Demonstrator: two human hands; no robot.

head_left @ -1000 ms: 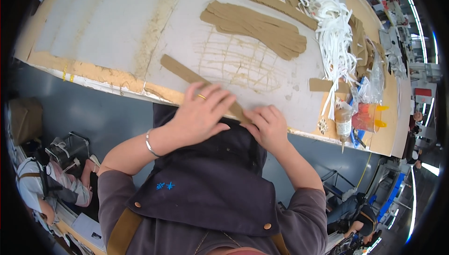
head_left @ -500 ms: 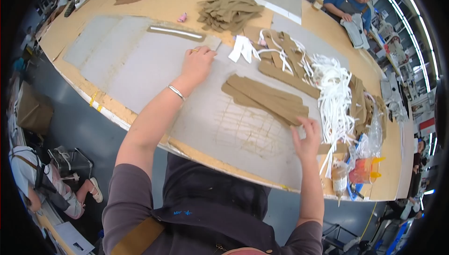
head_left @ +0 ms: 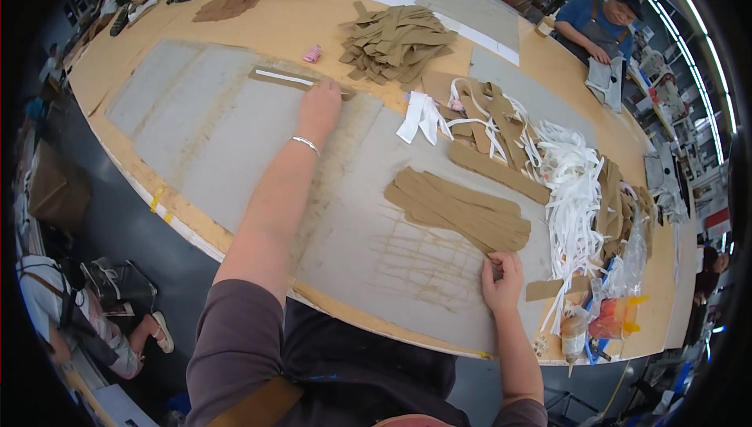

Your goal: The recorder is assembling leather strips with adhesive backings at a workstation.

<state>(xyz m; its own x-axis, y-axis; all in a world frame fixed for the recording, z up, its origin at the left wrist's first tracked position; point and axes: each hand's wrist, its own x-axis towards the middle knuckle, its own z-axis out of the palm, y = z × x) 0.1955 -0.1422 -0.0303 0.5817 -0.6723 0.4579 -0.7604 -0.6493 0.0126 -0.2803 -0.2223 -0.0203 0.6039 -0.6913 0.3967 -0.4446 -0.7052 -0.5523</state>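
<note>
My left hand (head_left: 319, 107) reaches far over the table, its fingers bunched on the right end of a brown strip (head_left: 270, 77). A narrow white strip (head_left: 291, 77) lies along the top of that brown strip; the hand covers part of both. Closer to me, my right hand (head_left: 504, 280) has thumb and fingers drawn together at the lower right end of a fanned stack of brown strips (head_left: 458, 206). The fingertips touch the stack's edge. Both strip groups lie flat on a grey mat (head_left: 345, 223).
Behind the mat lies a heap of brown strips (head_left: 399, 39) and a small pink item (head_left: 312, 54). To the right are tangled white strips (head_left: 573, 192), a nozzled bottle (head_left: 573, 334) and an orange-red container (head_left: 615, 317). A co-worker (head_left: 603, 27) sits at the far right.
My left hand has moved up and left onto the end of the white-topped brown strip. My right hand's spread fingers have come together at the stack's corner. The view has tilted.
</note>
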